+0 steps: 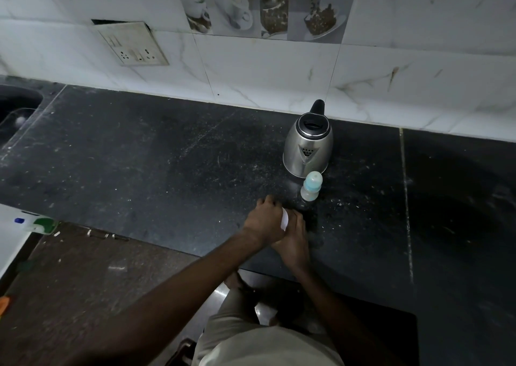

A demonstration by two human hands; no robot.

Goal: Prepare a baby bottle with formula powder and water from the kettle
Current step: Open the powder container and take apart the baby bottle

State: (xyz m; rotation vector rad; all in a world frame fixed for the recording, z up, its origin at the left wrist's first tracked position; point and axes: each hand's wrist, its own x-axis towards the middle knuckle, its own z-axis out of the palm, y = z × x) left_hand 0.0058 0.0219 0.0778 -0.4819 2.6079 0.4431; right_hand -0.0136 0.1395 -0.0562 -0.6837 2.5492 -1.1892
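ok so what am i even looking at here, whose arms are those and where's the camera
There is one picture, taken by a wide-angle camera worn on a person's head, looking down at their own bare arms. No machine is involved. The person stands at a dark stone counter against a tiled wall. On it stand a steel kettle with its lid shut and, just in front of it, a small baby bottle with its cap on. The left hand and right hand meet close together near the counter's front edge, with something small and white between them. It may be a formula packet, but that is too hidden to tell. A sink shows at far left.
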